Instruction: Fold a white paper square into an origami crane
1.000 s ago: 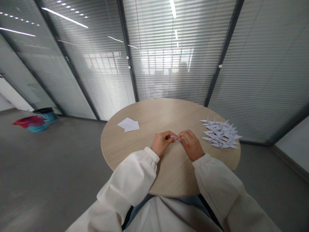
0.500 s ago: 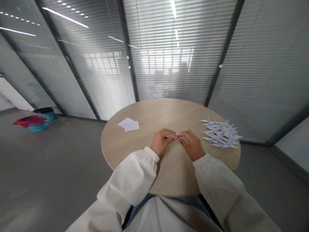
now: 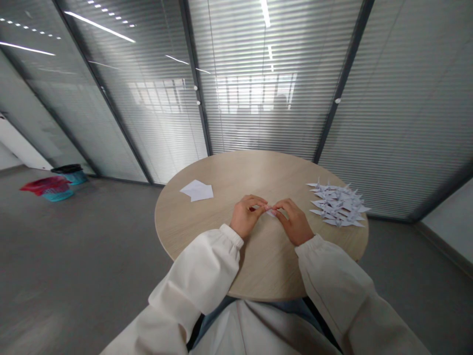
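Over the middle of the round wooden table, my left hand and my right hand meet fingertip to fingertip. Between them they pinch a small piece of folded white paper, mostly covered by my fingers. Thumb and forefinger are closed on it in each hand. A pile of white folded paper cranes lies to the right of my right hand. Off to the left, a few flat sheets of white paper overlap each other, apart from my left hand.
Behind the table stands a glass partition with blinds and dark frames. On the grey floor at the far left are a blue bin with a red liner and another blue bin with a black liner.
My left fingertips have shifted slightly up and left, and a bit more of the white folded paper shows below my fingers. The crane pile and the flat sheets stay put.
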A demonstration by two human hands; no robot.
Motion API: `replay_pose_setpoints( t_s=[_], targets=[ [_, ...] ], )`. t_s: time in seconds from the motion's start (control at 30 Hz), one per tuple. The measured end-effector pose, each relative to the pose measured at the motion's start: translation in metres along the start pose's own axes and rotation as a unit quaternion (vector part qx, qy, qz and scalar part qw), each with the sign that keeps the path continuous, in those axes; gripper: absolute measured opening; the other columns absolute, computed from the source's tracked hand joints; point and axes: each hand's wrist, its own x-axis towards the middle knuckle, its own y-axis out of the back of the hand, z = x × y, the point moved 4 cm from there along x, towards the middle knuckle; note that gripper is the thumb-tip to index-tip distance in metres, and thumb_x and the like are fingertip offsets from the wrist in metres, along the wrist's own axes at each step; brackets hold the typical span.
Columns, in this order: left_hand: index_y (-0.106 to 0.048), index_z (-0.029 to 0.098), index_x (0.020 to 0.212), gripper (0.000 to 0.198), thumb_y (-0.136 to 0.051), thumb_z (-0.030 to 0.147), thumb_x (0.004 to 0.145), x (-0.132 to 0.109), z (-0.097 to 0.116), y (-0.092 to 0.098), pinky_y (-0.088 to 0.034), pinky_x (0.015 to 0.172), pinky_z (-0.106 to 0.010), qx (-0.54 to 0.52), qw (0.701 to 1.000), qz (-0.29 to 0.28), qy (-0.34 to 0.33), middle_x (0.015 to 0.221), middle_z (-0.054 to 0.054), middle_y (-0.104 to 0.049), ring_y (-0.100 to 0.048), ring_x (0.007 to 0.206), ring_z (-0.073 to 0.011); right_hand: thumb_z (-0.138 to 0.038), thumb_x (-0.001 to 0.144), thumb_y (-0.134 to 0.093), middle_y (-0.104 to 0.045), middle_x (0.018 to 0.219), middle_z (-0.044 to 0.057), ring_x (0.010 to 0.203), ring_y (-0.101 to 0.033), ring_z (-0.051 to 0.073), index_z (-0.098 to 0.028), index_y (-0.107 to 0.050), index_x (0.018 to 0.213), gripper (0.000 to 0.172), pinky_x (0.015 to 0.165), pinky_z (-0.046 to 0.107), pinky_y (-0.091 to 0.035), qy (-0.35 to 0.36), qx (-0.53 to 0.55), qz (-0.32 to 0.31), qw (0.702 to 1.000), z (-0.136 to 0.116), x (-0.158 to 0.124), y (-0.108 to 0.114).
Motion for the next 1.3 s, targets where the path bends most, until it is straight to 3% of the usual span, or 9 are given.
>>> replay_pose_setpoints(
  t_s=[0.23, 0.43, 0.6, 0.77, 1.3],
  targets=[
    [-0.068, 0.017, 0.076, 0.021, -0.061, 0.036, 0.075, 0.001, -0.007, -0.001, -0.046, 0.061, -0.024, -0.033, 0.999, 0.000, 0.028, 0.090, -0.007, -0.066, -0.060, 0.084, -0.0160, -0.037, 0.089, -0.044, -0.058, 0.084, 0.006, 0.082, -0.055, 0.020, -0.019, -0.056, 0.086, 0.021, 0.075, 0.034, -0.045, -0.007, -0.008, -0.002, 1.000, 0.004, -0.001, -0.001],
    [-0.068, 0.019, 0.083, 0.015, -0.065, 0.030, 0.073, 0.000, -0.006, -0.006, -0.047, 0.070, -0.027, 0.070, 0.995, -0.056, -0.038, 0.086, -0.005, -0.066, -0.057, 0.086, -0.0168, -0.034, 0.090, -0.043, -0.058, 0.084, 0.007, 0.083, -0.054, 0.021, -0.018, -0.055, 0.086, 0.020, 0.077, 0.035, -0.043, 0.010, -0.052, -0.018, 0.998, 0.003, -0.001, -0.003],
    [-0.070, 0.019, 0.075, 0.011, -0.065, 0.028, 0.073, 0.000, -0.003, -0.001, -0.046, 0.078, -0.031, 0.069, 0.994, -0.018, -0.084, 0.081, -0.005, -0.068, -0.057, 0.084, -0.0168, -0.033, 0.089, -0.046, -0.058, 0.088, 0.007, 0.086, -0.053, 0.021, -0.019, -0.055, 0.090, 0.017, 0.079, 0.036, -0.043, 0.020, -0.041, 0.000, 0.999, -0.001, -0.001, -0.001],
    [-0.071, 0.021, 0.074, 0.011, -0.065, 0.030, 0.073, 0.002, 0.000, 0.005, -0.045, 0.079, -0.032, 0.046, 0.995, 0.024, -0.081, 0.081, -0.005, -0.068, -0.058, 0.083, -0.0169, -0.033, 0.084, -0.054, -0.057, 0.087, 0.005, 0.084, -0.054, 0.020, -0.021, -0.055, 0.090, 0.013, 0.076, 0.035, -0.045, 0.004, -0.003, 0.057, 0.998, -0.002, 0.002, 0.008],
    [-0.072, 0.023, 0.073, 0.010, -0.066, 0.031, 0.072, 0.001, 0.004, 0.005, -0.044, 0.084, -0.035, 0.013, 0.995, 0.002, -0.097, 0.082, -0.005, -0.069, -0.057, 0.087, -0.0174, -0.029, 0.080, -0.061, -0.058, 0.084, 0.004, 0.084, -0.056, 0.019, -0.022, -0.061, 0.074, 0.009, 0.079, 0.036, -0.046, -0.007, 0.023, 0.072, 0.997, -0.001, 0.003, 0.012]
  ],
)
